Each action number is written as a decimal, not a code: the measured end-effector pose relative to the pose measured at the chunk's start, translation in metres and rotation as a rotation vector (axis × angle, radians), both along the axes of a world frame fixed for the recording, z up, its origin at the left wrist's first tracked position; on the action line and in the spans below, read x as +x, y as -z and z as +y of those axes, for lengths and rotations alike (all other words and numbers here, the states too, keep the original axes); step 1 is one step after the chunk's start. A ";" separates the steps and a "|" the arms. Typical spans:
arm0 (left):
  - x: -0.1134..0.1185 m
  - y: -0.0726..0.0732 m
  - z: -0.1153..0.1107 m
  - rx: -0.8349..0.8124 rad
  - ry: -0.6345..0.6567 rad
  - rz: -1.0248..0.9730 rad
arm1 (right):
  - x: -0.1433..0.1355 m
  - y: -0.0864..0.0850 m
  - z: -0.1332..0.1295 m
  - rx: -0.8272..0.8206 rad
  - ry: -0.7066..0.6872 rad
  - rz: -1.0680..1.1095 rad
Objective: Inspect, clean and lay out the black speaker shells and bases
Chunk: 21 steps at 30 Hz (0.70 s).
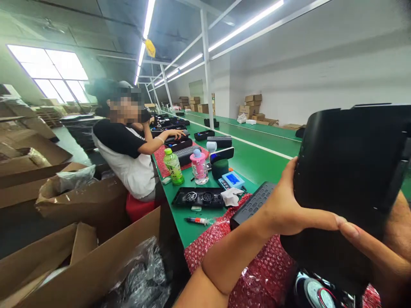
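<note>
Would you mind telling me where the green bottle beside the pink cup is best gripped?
Grip the green bottle around its middle, coming from the right, aisle side. It stands upright, its body is narrow and round, and the seated person blocks the left; the pink cup stands apart.

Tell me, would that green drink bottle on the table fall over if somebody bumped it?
Probably, if bumped hard. The green bottle is tall and narrow and stands upright on the green table, so it could tip. It looks mostly full, which may steady it. Lying down, its round sides would likely let it roll.
</note>
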<state>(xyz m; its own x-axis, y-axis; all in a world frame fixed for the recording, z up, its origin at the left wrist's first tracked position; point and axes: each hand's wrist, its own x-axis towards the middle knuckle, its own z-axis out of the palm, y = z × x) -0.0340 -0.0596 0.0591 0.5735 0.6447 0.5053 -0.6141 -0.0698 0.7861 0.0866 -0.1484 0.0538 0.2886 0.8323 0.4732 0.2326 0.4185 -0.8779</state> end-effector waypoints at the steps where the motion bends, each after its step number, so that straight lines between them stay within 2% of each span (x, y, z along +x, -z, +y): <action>1: -0.001 0.000 -0.001 0.003 0.003 0.000 | -0.002 -0.003 -0.003 -0.021 0.033 -0.028; 5: -0.003 -0.001 -0.004 -0.026 0.027 0.009 | -0.007 -0.010 -0.009 -0.052 0.084 -0.087; 13: -0.004 0.001 -0.008 -0.026 0.062 -0.012 | -0.007 -0.009 -0.012 -0.059 0.111 -0.107; 19: -0.003 -0.001 -0.006 -0.049 0.064 -0.015 | -0.010 -0.007 -0.008 -0.048 0.224 -0.096; 21: -0.003 0.000 -0.005 -0.063 0.071 -0.017 | -0.006 0.000 -0.008 -0.026 0.156 -0.067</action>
